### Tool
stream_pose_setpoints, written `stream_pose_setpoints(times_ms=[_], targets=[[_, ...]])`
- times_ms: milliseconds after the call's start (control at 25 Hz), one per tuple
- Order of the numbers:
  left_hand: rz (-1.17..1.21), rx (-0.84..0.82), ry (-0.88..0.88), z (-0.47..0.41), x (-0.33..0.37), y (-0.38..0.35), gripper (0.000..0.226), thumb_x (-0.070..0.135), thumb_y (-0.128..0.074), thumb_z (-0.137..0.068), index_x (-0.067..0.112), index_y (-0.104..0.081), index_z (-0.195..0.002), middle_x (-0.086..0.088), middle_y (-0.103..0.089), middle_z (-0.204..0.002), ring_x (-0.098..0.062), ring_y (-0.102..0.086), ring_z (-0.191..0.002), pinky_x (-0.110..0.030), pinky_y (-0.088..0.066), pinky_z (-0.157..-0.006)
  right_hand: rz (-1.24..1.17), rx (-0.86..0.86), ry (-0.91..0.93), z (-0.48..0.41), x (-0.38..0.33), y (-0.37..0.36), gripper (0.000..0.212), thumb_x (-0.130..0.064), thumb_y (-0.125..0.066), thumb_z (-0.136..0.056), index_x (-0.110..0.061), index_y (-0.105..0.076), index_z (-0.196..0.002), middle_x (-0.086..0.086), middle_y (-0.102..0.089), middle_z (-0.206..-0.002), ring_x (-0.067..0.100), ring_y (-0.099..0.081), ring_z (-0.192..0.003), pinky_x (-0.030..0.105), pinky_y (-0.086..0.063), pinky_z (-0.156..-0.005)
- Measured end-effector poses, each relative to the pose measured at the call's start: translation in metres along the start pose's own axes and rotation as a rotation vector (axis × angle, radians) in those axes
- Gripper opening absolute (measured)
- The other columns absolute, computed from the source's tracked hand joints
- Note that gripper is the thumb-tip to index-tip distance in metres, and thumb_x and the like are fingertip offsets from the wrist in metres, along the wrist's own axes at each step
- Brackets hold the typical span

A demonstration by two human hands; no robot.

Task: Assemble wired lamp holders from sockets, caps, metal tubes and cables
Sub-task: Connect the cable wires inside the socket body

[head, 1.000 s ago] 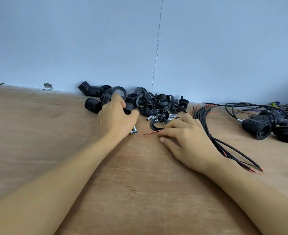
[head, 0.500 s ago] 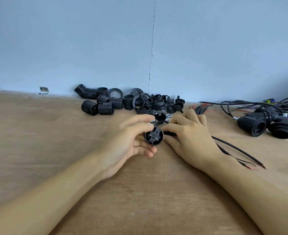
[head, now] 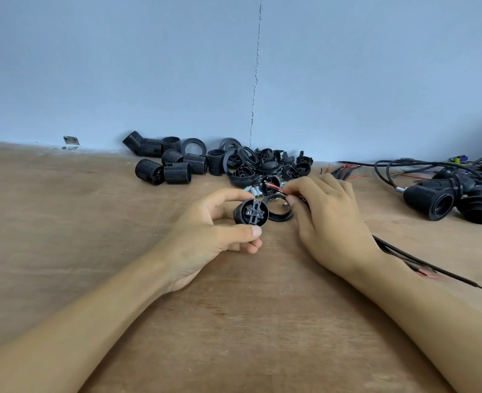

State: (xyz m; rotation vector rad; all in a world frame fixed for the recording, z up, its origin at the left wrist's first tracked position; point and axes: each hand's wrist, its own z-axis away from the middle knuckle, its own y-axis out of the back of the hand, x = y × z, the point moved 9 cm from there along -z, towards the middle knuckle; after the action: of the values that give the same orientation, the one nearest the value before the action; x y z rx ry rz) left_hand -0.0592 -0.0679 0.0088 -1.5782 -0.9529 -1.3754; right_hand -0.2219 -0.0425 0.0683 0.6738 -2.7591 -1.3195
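My left hand (head: 205,236) pinches a black lamp socket (head: 251,212) between thumb and forefinger, its terminal end facing me, just above the wooden table (head: 64,222). To its right, my right hand (head: 330,222) pinches the stripped red wire end of a black cable (head: 421,265); the cable runs back under my wrist to the right. A black ring (head: 281,214) lies flat between the two hands. Several small metal tubes (head: 255,192) lie just beyond the socket.
A pile of black threaded sockets, caps and rings (head: 214,163) sits against the blue wall. More black cables (head: 344,173) fan out right of it. Assembled wired holders (head: 447,199) lie at the far right. A small metal bracket (head: 71,142) is at the back left.
My left hand left the pile with a socket and brought it toward me, turning its terminal end up. My right hand lifted a wire end off the table beside it.
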Motion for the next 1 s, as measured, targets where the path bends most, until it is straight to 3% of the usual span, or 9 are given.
stream_pose_setpoints(times_ms=[120,240,440,560,680,840,1000], targets=[[-0.025,0.018,-0.042,0.001,0.004,0.002,0.049,0.01,-0.084,-0.072,0.023,-0.071,-0.117,-0.007,-0.076,-0.095,-0.032,-0.075,-0.077,-0.032,-0.059,-0.069,-0.221,-0.065,0.023,0.001,-0.002,-0.005,0.025,-0.003,-0.056,-0.097,-0.015,-0.063,-0.118,-0.001,-0.066,-0.103,0.019,-0.06,-0.095,0.03,-0.046,-0.084],[-0.086,0.051,-0.09,0.005,0.008,0.004,0.046,0.009,-0.084,-0.073,0.022,-0.07,-0.115,-0.005,-0.076,-0.095,-0.029,-0.074,-0.075,-0.032,-0.06,-0.068,-0.324,-0.038,0.016,0.003,-0.003,-0.001,0.018,-0.007,-0.06,-0.097,-0.019,-0.066,-0.109,-0.007,-0.065,-0.099,0.009,-0.06,-0.09,0.01,-0.041,-0.077],[-0.168,0.085,-0.172,0.009,0.015,0.004,0.045,0.011,-0.086,-0.067,0.029,-0.066,-0.104,0.002,-0.075,-0.096,-0.026,-0.073,-0.073,-0.038,-0.063,-0.076,-0.416,0.018,-0.06,0.004,-0.001,0.005,0.014,-0.009,-0.066,-0.094,-0.021,-0.068,-0.101,-0.012,-0.066,-0.093,-0.001,-0.061,-0.088,0.003,-0.038,-0.074],[-0.187,0.087,-0.189,0.01,0.016,0.002,0.045,0.014,-0.087,-0.066,0.032,-0.064,-0.1,0.003,-0.073,-0.094,-0.026,-0.073,-0.074,-0.044,-0.062,-0.081,-0.443,0.014,-0.083,0.004,-0.004,0.006,0.013,-0.006,-0.067,-0.092,-0.02,-0.067,-0.095,-0.012,-0.067,-0.089,0.0,-0.061,-0.087,0.005,-0.039,-0.074],[-0.178,0.083,-0.202,0.011,0.017,0.003,0.045,0.015,-0.087,-0.066,0.034,-0.063,-0.099,0.003,-0.074,-0.094,-0.028,-0.074,-0.074,-0.042,-0.062,-0.08,-0.567,-0.04,-0.159,0.005,-0.003,0.002,0.015,-0.006,-0.067,-0.092,-0.02,-0.065,-0.09,-0.01,-0.069,-0.084,0.007,-0.065,-0.082,0.011,-0.044,-0.075],[-0.164,0.094,-0.209,0.01,0.016,0.004,0.046,0.013,-0.086,-0.068,0.03,-0.06,-0.101,0.0,-0.075,-0.096,-0.035,-0.075,-0.078,-0.044,-0.064,-0.081,-0.737,-0.075,-0.248,0.006,0.0,-0.002,0.008,-0.016,-0.069,-0.093,-0.02,-0.066,-0.087,-0.013,-0.066,-0.079,0.005,-0.06,-0.075,0.019,-0.048,-0.074],[-0.173,0.083,-0.217,0.011,0.017,0.004,0.049,0.02,-0.089,-0.065,0.031,-0.058,-0.102,-0.001,-0.075,-0.098,-0.036,-0.075,-0.08,-0.05,-0.063,-0.083,-0.83,-0.128,-0.299,0.006,0.002,-0.009,0.005,-0.02,-0.071,-0.092,-0.02,-0.069,-0.088,-0.011,-0.066,-0.078,0.006,-0.058,-0.071,0.038,-0.052,-0.071]])
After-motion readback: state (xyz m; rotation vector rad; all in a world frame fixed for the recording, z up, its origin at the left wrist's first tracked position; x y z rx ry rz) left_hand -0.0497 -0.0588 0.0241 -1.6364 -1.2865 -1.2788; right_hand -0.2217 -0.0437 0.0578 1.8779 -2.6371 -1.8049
